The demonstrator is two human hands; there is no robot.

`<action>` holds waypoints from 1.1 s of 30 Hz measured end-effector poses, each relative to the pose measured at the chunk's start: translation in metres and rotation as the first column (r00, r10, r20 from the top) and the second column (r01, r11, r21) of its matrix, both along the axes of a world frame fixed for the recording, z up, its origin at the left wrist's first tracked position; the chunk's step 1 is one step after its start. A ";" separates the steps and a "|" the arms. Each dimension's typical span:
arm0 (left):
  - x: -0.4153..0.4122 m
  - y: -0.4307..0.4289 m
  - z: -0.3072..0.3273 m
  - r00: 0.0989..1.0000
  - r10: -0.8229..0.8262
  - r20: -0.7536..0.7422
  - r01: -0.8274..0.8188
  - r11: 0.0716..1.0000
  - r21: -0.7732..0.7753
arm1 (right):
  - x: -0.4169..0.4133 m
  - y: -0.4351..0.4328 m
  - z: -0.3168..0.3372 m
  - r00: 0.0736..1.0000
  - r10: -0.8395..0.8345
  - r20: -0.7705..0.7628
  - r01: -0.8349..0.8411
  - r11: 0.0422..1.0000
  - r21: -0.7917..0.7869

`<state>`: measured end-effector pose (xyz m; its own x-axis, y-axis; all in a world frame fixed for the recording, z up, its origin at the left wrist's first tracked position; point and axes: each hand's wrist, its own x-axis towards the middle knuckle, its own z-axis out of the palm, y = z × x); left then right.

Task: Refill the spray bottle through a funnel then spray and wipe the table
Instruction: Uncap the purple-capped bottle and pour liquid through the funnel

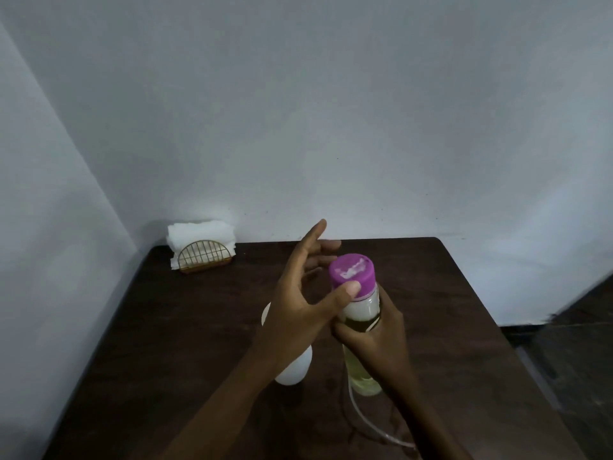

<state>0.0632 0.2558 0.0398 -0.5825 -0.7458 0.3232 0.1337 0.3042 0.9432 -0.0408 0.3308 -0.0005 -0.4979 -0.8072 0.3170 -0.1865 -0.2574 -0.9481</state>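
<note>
Right hand (371, 336) grips the purple-capped bottle (362, 376) (yellowish liquid inside), left hand (298, 293) spread, thumb on the cap (351, 270).

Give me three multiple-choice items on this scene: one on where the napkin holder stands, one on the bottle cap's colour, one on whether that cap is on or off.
1. Where does the napkin holder stand?
A. At the far left corner of the table
B. At the near right corner
C. On the floor

2. What colour is the cap?
A. Green
B. Purple
C. Red

3. What state is the cap in?
A. Lying flat on the wood
B. Seated on the bottle
C. Missing altogether

Key: 1 A, it stands by the wall at the far left corner. 2 B, its top shows purple. 3 B, it sits on the neck, the right hand grips the body, and the left hand sets its thumb against it.
</note>
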 end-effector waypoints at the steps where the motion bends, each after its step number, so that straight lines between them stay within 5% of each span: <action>1: 0.001 -0.002 0.000 0.999 -0.039 -0.018 0.039 0.999 0.025 | 0.000 -0.001 0.000 1.000 -0.002 0.006 0.002 1.000 -0.002; 5: 0.004 -0.006 0.002 0.986 -0.165 -0.004 0.165 0.986 0.008 | 0.000 -0.003 0.001 1.000 -0.001 -0.013 0.001 1.000 -0.007; 11: 0.001 -0.007 0.003 0.997 0.049 0.058 -0.040 0.990 -0.136 | -0.001 -0.006 -0.002 1.000 -0.001 -0.009 0.001 1.000 -0.001; 18: 0.006 -0.012 0.004 0.982 0.158 -0.104 -0.160 0.987 -0.010 | -0.003 -0.010 -0.001 0.998 -0.047 -0.029 0.047 0.999 0.015; 25: 0.010 -0.021 0.012 0.971 -0.230 0.066 0.236 0.966 -0.108 | -0.003 -0.012 -0.004 1.000 -0.009 -0.002 0.009 1.000 0.008; 33: -0.005 -0.010 0.002 0.988 0.111 0.107 -0.083 0.969 -0.235 | 0.001 -0.015 -0.008 1.000 0.006 -0.025 -0.005 1.000 0.015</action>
<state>0.0583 0.2463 0.0422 -0.5556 -0.7149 0.4245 -0.0159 0.5196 0.8543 -0.0394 0.3158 -0.0087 -0.4855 -0.8147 0.3172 -0.2086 -0.2444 -0.9470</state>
